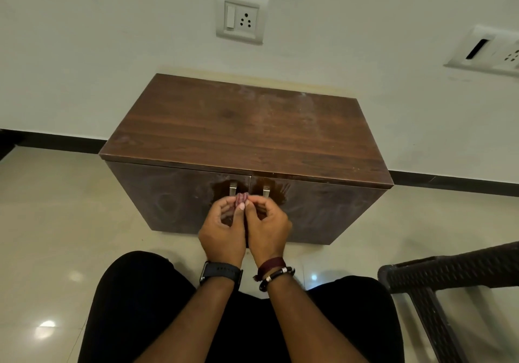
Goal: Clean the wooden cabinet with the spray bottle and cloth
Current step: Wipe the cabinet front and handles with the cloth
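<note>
A low dark wooden cabinet [241, 129] stands against the white wall, with two doors and two metal handles [233, 188]. Wet patches darken the doors around the handles, and faint smears show on the top. My left hand [224, 228] and my right hand [266, 226] are side by side in front of the doors, just below the handles. Both pinch a small bunched reddish cloth [242, 198] between the fingertips. No spray bottle is in view.
A dark woven plastic chair [438, 284] stands at the right. My black-clad legs [134, 306] fill the bottom of the view above a glossy tiled floor [56, 222]. Two wall sockets [241, 17] sit above the cabinet.
</note>
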